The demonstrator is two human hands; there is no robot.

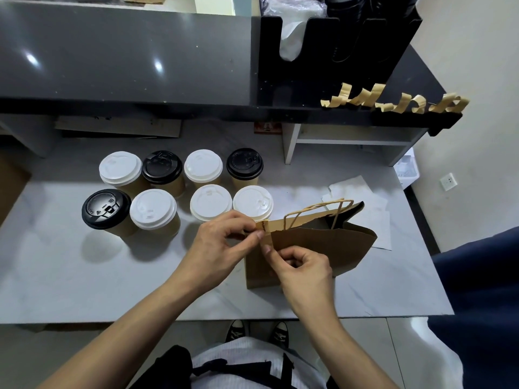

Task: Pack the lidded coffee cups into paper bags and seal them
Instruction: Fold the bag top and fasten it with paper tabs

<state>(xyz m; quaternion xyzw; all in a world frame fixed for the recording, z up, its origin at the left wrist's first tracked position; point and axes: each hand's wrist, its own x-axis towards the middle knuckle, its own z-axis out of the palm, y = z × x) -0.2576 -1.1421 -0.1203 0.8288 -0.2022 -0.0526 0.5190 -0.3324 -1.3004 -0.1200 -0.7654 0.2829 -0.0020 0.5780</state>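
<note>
Left hand (pixel 222 242): thumb and forefinger pinch a short tape strip (pixel 263 226) at the left top corner of the bag (pixel 317 248); the other fingers are curled.
Right hand (pixel 302 266): thumb and forefinger pinch the lower end of the same strip, just below the left hand's fingertips; the remaining fingers are curled in toward the palm.
Tape strip: tan with dark print, held against the bag's near left edge.
Bag: brown paper, standing on the table (pixel 70 276) right of centre, mouth partly open toward the right, twisted paper handles (pixel 317 211) sticking up; what is inside cannot be seen.
Cups: eight lidded cups stand on the table left of the bag in two rows of four.
Back row: white lid (pixel 120 167), black lid (pixel 162 167), white lid (pixel 203 165), black lid (pixel 244 162).
Front row: black lid (pixel 106 208), white lid (pixel 153 208), white lid (pixel 210 202), white lid (pixel 252 201), the last just behind the left hand's fingers.
Tape pieces (pixel 398 101): several curled tan strips hang along the front edge of the dark shelf (pixel 112 66), upper right.
Papers (pixel 362 197): white sheets lie flat on the table behind and right of the bag.
</note>
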